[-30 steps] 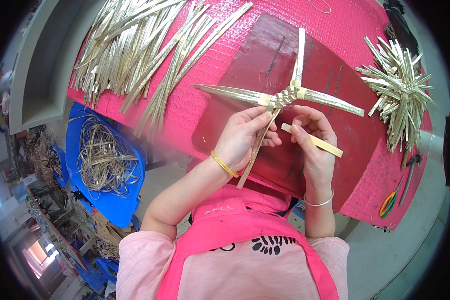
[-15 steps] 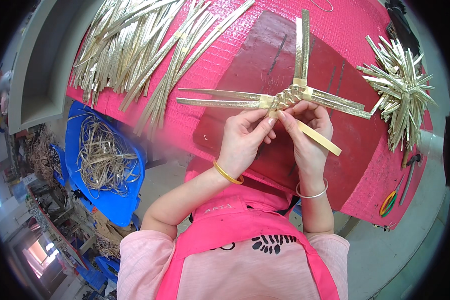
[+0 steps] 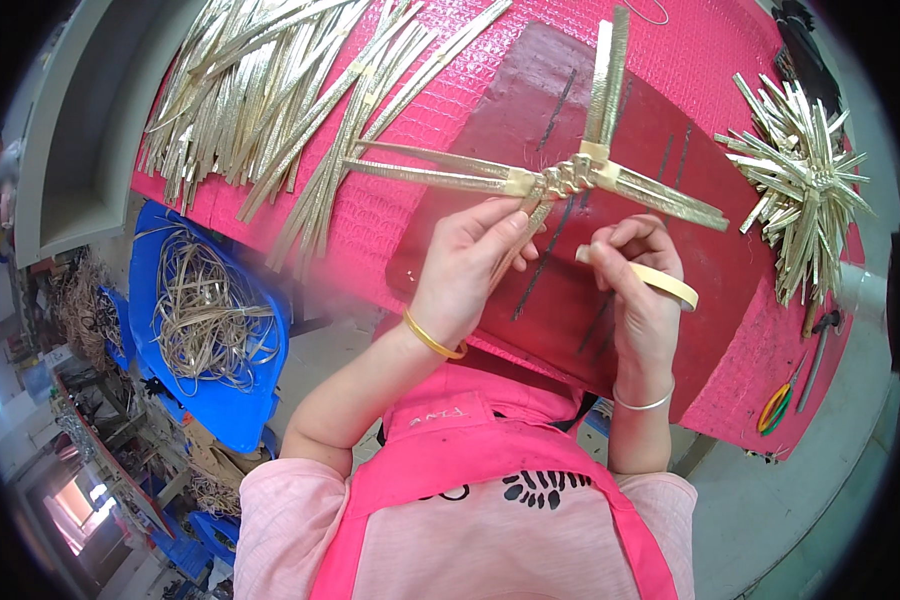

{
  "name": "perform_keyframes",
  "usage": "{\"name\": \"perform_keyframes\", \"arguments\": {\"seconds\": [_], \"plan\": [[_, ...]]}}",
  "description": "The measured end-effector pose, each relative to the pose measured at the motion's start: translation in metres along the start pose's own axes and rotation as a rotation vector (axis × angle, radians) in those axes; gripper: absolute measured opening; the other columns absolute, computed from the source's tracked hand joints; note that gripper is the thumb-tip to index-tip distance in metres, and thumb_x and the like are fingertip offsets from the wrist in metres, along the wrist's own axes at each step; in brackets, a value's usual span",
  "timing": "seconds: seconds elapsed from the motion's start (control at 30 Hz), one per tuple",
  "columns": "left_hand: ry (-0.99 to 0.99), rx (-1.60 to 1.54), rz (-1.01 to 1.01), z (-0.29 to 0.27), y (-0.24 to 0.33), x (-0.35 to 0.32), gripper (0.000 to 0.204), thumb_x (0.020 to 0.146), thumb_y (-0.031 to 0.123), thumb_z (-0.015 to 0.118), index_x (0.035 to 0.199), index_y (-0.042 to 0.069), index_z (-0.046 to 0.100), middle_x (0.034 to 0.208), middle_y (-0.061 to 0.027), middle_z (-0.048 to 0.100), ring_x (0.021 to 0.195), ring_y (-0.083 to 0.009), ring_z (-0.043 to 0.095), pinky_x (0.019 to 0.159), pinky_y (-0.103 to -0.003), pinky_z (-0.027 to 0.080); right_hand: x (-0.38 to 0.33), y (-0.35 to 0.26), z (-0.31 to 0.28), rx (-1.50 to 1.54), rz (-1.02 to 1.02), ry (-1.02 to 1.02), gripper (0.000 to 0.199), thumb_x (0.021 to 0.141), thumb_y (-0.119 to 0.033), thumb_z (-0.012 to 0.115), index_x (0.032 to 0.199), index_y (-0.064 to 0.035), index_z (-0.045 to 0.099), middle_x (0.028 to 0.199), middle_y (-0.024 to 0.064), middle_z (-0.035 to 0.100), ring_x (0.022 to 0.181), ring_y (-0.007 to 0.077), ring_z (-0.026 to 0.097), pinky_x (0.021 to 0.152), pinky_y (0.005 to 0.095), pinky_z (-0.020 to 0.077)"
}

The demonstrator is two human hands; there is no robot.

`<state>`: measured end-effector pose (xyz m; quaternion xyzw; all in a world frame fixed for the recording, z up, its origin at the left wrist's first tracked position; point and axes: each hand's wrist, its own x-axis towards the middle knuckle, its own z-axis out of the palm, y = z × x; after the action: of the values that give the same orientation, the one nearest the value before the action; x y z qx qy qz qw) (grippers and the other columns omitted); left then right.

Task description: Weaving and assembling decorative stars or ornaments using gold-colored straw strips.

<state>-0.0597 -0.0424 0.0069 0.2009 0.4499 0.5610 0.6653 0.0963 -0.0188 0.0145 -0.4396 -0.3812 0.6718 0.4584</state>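
My left hand [image 3: 475, 250] pinches a braided piece of gold strips [image 3: 567, 178] by its near strips, which run down along the palm. The piece is held up over a dark red board [image 3: 670, 280]. Its other strips spread left, far and right in pairs, with pale tape wrapped near the braid. A little to the right and apart from the piece, my right hand [image 3: 638, 265] is closed on a strip of pale yellow tape [image 3: 667, 285]. One tape end sticks out at the fingertips, and the rest curves out past the hand's right side.
Many gold strips [image 3: 240, 110] lie on the pink table cover [image 3: 410, 230] at far left. A pile of finished-looking gold pieces [image 3: 805, 185] sits at right, near scissors with yellow and green handles [image 3: 776, 408]. A blue bin [image 3: 260, 420] at left holds loose strips.
My right hand has drawn away from the braid to the right, taking the tape off with it. The left hand has shifted slightly left, and the braided piece has tilted.
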Motion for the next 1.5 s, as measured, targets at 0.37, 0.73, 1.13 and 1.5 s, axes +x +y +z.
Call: {"name": "perform_keyframes", "arguments": {"seconds": [0.37,0.73,1.13,1.5], "plan": [[-0.012,0.066,0.021,0.002,-0.012,-0.004,0.02,0.08,0.009,0.05,0.095,-0.004,0.055,0.075,-0.0042,0.055,0.064,-0.0074,0.051,0.054,-0.017,0.04,0.007,0.005,0.027,-0.11,-0.133,0.011,0.017,0.07,0.0,0.061,0.081,-0.0002,0.048,0.076,0.0041,0.054,0.068,0.0071,0.052,0.062,0.0182,0.0432],[-0.001,0.33,0.162,0.002,-0.011,-0.008,0.019,0.081,0.011,0.05,0.092,-0.002,0.058,0.069,-0.0043,0.055,0.058,-0.0069,0.05,0.051,-0.018,0.04,0.011,0.003,0.027,-0.218,-0.111,0.025,0.022,0.068,-0.002,0.064,0.082,-0.001,0.046,0.073,0.0031,0.053,0.066,0.0063,0.051,0.059,0.0172,0.0421],[-0.347,-0.287,-0.21,0.014,0.022,0.011,0.027,0.081,0.01,0.049,0.104,-0.003,0.042,0.062,-0.0092,0.052,0.038,-0.0094,0.044,0.033,-0.017,0.035,0.001,0.016,0.006,0.048,-0.114,-0.029,0.028,0.074,-0.007,0.059,0.099,-0.0019,0.047,0.085,0.0053,0.054,0.077,0.0118,0.053,0.067,0.0212,0.0434],[-0.212,0.702,0.575,0.013,0.032,-0.005,0.017,0.075,0.001,0.055,0.091,-0.005,0.054,0.085,-0.0075,0.057,0.076,-0.0131,0.055,0.066,-0.022,0.044,0.002,-0.007,0.023,-0.096,-0.258,-0.122,0.008,0.074,-0.002,0.056,0.081,0.0013,0.055,0.076,0.0024,0.053,0.07,0.0073,0.048,0.065,0.0195,0.0383]]}}
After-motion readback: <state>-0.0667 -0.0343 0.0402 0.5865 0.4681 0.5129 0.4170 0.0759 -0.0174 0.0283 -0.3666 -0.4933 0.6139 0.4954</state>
